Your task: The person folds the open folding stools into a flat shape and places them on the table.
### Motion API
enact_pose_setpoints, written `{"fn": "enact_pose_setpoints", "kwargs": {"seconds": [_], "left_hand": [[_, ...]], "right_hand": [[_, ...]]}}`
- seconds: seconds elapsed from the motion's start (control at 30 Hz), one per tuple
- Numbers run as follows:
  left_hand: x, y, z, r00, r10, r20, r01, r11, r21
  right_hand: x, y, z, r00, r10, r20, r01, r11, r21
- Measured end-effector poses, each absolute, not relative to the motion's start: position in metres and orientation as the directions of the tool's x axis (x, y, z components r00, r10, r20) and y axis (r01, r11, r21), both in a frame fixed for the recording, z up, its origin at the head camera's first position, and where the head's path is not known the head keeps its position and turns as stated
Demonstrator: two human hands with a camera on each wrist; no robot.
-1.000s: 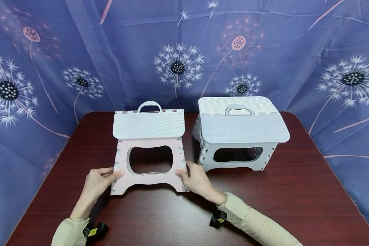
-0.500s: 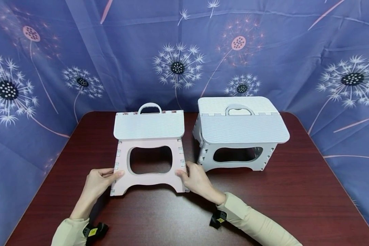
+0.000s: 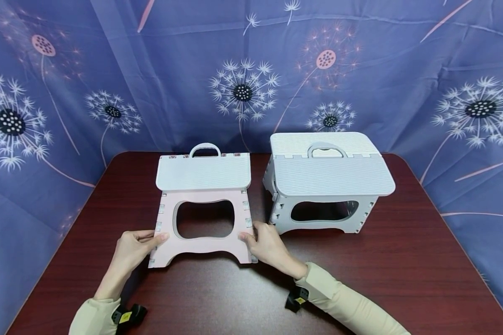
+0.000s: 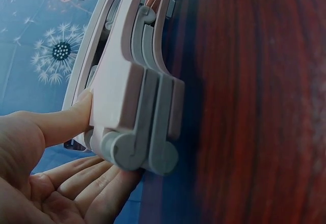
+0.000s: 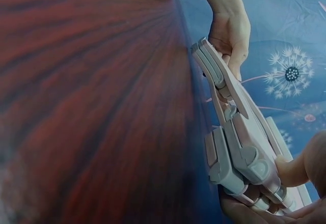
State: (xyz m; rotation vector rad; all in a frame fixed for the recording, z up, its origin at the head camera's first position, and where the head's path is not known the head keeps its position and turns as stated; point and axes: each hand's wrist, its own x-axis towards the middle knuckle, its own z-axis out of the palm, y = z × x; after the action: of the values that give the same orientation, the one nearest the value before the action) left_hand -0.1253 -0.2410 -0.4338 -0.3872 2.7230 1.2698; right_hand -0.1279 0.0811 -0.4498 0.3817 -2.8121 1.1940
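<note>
In the head view a folding step stool (image 3: 209,245) with pink legs and a ribbed white top is folded nearly flat, its front side facing me. Its carry handle (image 3: 205,146) points toward the back of the table. My left hand (image 3: 130,251) grips the lower left leg edge, thumb on the front and fingers behind. On the opposite edge, my right hand (image 3: 272,247) holds the leg the same way. The left wrist view shows grey hinge pieces (image 4: 135,150) at the stool's side, with the left thumb (image 4: 66,123) against the pink leg.
A second folding stool (image 3: 331,174), pale grey and white, stands unfolded to the right, close to my right hand. Both are on a dark red wooden table (image 3: 419,270). A blue curtain (image 3: 172,60) with dandelion prints hangs behind.
The folded stool has come slightly toward me, its top and handle sinking a little lower in the head view. Both hands keep their grip and have hardly moved.
</note>
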Motion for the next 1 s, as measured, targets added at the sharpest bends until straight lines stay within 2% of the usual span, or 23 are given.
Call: {"fn": "enact_pose_setpoints", "kwargs": {"seconds": [1.0], "left_hand": [[-0.1246, -0.2404, -0.4354, -0.95, -0.173, -0.259, -0.309, 0.632, 0.711]], "right_hand": [[-0.1301, 0.0819, -0.4487, -0.976, -0.206, 0.064, -0.186, 0.651, -0.736]]}}
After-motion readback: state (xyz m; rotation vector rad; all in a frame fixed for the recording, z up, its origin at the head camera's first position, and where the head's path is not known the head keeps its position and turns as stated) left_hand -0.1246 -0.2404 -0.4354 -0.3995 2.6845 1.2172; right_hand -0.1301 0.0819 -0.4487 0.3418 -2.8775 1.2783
